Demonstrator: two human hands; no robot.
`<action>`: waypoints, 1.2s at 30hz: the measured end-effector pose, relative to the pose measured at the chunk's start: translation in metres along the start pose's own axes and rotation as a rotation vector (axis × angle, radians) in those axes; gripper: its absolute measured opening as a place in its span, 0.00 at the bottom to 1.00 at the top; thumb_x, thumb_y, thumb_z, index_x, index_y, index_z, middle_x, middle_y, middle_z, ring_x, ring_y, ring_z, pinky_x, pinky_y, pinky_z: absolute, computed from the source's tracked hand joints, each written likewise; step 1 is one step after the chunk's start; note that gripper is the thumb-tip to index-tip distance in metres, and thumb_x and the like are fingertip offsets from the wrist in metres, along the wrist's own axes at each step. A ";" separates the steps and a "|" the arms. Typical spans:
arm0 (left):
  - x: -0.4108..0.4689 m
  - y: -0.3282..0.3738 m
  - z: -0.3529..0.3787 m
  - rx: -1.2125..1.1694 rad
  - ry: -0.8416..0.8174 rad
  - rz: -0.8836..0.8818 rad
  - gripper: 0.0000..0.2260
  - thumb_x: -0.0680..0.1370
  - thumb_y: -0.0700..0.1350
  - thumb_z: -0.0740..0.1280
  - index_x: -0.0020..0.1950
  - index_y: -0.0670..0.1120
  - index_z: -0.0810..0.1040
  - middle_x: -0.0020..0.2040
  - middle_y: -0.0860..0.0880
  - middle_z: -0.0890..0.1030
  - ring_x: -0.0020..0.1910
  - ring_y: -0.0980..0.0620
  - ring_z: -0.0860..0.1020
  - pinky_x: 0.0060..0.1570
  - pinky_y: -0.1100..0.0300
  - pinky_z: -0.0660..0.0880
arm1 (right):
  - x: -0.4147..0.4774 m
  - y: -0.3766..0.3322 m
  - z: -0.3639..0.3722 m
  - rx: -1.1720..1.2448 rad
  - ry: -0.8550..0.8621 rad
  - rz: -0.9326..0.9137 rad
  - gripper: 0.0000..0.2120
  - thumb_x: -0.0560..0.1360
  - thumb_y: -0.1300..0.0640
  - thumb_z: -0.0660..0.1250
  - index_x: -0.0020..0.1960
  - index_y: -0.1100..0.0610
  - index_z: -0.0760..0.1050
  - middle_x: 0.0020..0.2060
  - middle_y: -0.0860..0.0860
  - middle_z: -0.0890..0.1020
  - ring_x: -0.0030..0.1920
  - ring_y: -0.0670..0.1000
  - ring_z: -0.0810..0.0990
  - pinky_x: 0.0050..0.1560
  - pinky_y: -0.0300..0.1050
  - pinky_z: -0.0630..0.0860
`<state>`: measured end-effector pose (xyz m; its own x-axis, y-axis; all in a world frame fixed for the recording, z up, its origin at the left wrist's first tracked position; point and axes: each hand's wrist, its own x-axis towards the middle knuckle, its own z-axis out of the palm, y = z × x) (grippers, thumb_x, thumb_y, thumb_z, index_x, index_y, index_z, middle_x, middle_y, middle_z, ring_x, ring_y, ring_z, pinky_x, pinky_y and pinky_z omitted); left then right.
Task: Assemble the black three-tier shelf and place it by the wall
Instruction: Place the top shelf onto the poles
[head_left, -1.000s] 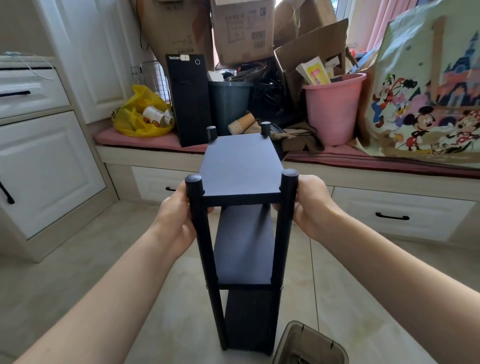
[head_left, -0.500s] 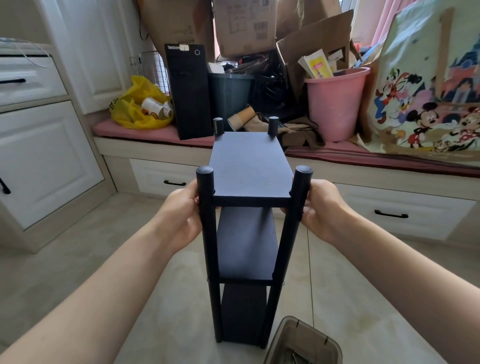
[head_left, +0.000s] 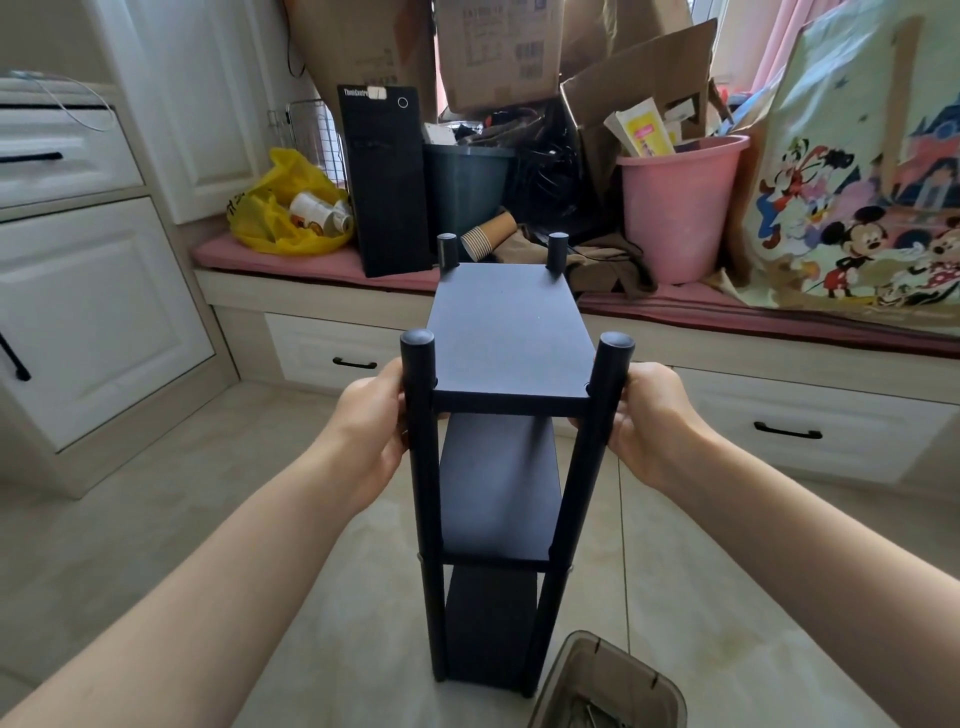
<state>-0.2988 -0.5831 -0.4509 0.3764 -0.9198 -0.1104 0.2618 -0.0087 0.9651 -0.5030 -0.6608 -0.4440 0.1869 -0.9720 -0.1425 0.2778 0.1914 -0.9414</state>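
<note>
The black three-tier shelf (head_left: 506, 332) stands upright in front of me, its feet near the tiled floor; I cannot tell whether they touch it. All three boards sit between four round posts. My left hand (head_left: 369, 415) grips the near left post just under the top board. My right hand (head_left: 649, 415) grips the near right post at the same height. The fingers of both hands curl behind the posts and are partly hidden.
A window bench (head_left: 322, 270) with drawers runs across ahead, piled with a black computer tower (head_left: 384, 182), a yellow bag (head_left: 285, 208), a dark bin (head_left: 467, 182), cardboard boxes and a pink bucket (head_left: 675, 208). White cabinets (head_left: 88, 312) stand left. A translucent container (head_left: 613, 686) lies by the shelf's base.
The shelf, held in both hands, has come closer to the window bench over the last second. My grip on the two near posts is unchanged.
</note>
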 end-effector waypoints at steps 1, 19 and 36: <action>-0.001 0.000 0.000 0.023 0.011 0.012 0.14 0.84 0.48 0.61 0.43 0.44 0.79 0.28 0.52 0.80 0.30 0.54 0.82 0.42 0.55 0.73 | 0.000 0.000 0.000 -0.005 0.002 -0.002 0.16 0.73 0.71 0.52 0.35 0.61 0.75 0.39 0.56 0.76 0.44 0.58 0.72 0.50 0.52 0.75; 0.000 0.004 -0.011 -0.046 -0.188 -0.152 0.08 0.81 0.50 0.65 0.48 0.47 0.77 0.44 0.46 0.80 0.35 0.45 0.84 0.34 0.59 0.79 | 0.008 0.002 0.001 -0.054 -0.052 0.005 0.21 0.73 0.69 0.55 0.27 0.57 0.77 0.31 0.53 0.77 0.36 0.56 0.73 0.43 0.51 0.75; -0.010 -0.022 0.026 -0.195 0.046 0.066 0.12 0.80 0.51 0.67 0.41 0.45 0.78 0.32 0.51 0.78 0.28 0.56 0.78 0.29 0.66 0.76 | 0.025 -0.009 0.015 -0.170 0.166 -0.017 0.18 0.81 0.49 0.54 0.40 0.57 0.75 0.38 0.53 0.80 0.41 0.56 0.79 0.51 0.55 0.81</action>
<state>-0.3312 -0.5838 -0.4651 0.4374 -0.8970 -0.0640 0.4006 0.1306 0.9069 -0.4867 -0.6844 -0.4343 0.0222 -0.9867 -0.1612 0.1141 0.1627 -0.9801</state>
